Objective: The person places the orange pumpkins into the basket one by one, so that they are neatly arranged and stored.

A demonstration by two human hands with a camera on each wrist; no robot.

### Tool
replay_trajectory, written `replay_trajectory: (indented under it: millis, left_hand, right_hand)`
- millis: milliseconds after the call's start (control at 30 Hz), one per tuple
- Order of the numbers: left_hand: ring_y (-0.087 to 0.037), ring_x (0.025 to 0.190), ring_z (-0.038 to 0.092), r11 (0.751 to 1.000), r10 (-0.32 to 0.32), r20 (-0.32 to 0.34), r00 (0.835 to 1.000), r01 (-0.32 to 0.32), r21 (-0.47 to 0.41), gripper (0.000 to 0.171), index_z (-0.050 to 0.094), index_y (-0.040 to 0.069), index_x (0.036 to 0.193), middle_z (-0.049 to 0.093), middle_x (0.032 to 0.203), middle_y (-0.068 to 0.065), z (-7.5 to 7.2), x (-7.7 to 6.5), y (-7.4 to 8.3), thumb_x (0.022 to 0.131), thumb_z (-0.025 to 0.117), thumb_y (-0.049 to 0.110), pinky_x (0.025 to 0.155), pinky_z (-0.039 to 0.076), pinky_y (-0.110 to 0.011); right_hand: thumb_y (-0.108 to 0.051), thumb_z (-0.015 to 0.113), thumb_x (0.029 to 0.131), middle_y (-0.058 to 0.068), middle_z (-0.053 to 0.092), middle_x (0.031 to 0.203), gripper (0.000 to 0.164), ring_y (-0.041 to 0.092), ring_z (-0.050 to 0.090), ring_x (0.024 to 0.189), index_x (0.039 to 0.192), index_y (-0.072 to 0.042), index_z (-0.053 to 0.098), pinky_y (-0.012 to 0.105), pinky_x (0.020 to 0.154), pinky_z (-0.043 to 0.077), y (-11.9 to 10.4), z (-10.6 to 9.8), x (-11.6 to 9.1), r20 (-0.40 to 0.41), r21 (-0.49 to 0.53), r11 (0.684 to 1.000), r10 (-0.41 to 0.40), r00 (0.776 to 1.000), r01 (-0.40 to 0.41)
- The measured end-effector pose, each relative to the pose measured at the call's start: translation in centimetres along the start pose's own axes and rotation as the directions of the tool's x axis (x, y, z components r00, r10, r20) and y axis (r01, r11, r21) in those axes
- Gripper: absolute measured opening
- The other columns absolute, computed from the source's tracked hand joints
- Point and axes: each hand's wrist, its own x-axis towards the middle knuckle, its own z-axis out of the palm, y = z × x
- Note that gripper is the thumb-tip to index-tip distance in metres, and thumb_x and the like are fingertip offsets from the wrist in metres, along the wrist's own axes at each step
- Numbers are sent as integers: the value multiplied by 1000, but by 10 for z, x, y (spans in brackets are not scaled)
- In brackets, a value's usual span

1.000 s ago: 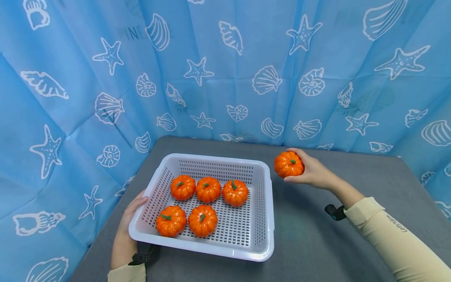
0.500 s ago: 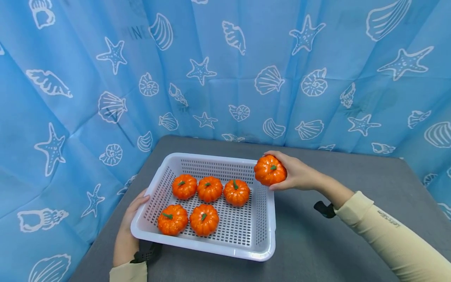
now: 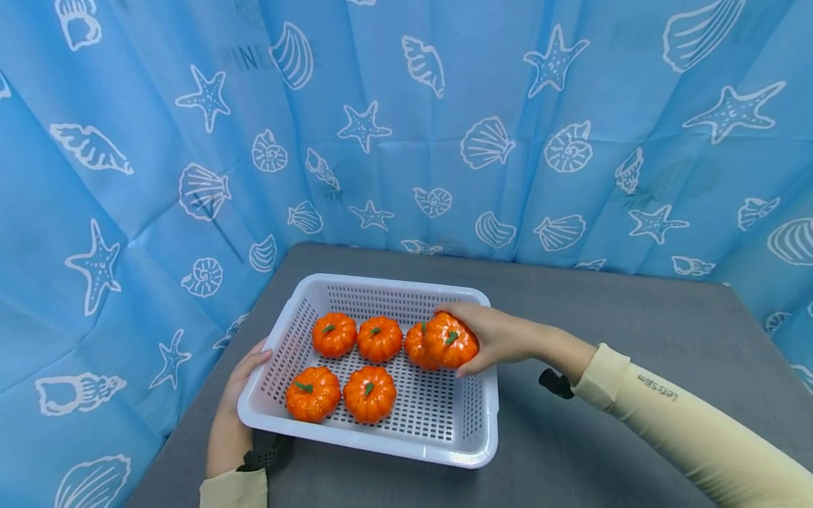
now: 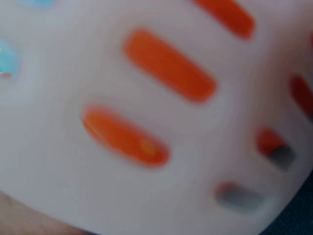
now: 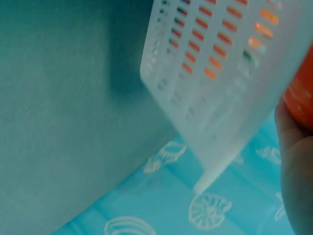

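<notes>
A white perforated plastic basket (image 3: 381,445) sits on the grey table. Inside lie several small orange pumpkins with green stems, such as the front one (image 3: 370,395). My right hand (image 3: 492,333) grips another pumpkin (image 3: 451,340) over the basket's right part. That pumpkin partly covers the rightmost back pumpkin (image 3: 416,346); whether they touch I cannot tell. At the basket's left side my left hand (image 3: 235,395) holds the rim, its fingertips at the edge. The right wrist view catches the gripped pumpkin (image 5: 304,95) at its right edge. Slotted basket wall (image 4: 73,161) fills the left wrist view.
The grey tabletop (image 3: 635,339) extends to the right of the basket. Behind and to the left hangs a blue curtain (image 3: 406,169) with white shell and starfish prints. The basket's raised right wall (image 3: 488,395) stands below the right forearm.
My right hand has carried its pumpkin leftward from beside the basket, across the right rim, and lower over the inside. The left hand keeps its place on the basket.
</notes>
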Motion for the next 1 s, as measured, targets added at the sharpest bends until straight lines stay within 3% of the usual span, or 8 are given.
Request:
replay_trajectory:
  millis: [267, 533, 733, 1000]
  left_hand:
    - [-13, 115, 50, 998, -48, -96, 994, 53, 43, 46, 18, 16, 151, 49, 135, 4, 1, 0, 1, 105, 19, 18, 97, 44, -32]
    - [-14, 111, 53, 998, -44, -112, 993, 48, 32, 45, 22, 18, 150, 52, 131, 4, 2, 0, 2, 105, 19, 18, 96, 46, -33]
    - [-15, 112, 52, 997, -75, -135, 988, 79, 26, 48, 14, 20, 152, 50, 133, 5, 2, 0, 3, 105, 19, 20, 96, 46, -35]
    - [-16, 112, 53, 993, -99, -188, 977, 109, 41, 47, 17, 23, 152, 52, 131, 7, 3, -1, 2, 104, 22, 23, 94, 48, -36]
  right_hand:
    - [-35, 84, 68, -8, 48, 130, 90, 8, 49, 114, 140, -13, 35, 33, 98, 45, -8, 19, 13, 103, -57, 998, -10, 995, 16]
    - [-40, 84, 68, -5, 48, 133, 91, 9, 49, 114, 141, -14, 36, 36, 103, 41, -14, 32, 21, 197, -189, 982, 36, 980, 2]
    - [-45, 82, 69, -2, 43, 144, 96, 13, 44, 126, 145, -13, 33, 40, 108, 35, -18, 41, 26, 298, -271, 962, 94, 950, -11]
    - [-49, 81, 67, -2, 37, 150, 101, 13, 40, 132, 147, -13, 30, 38, 110, 32, -18, 54, 34, 396, -377, 926, 159, 904, 2]
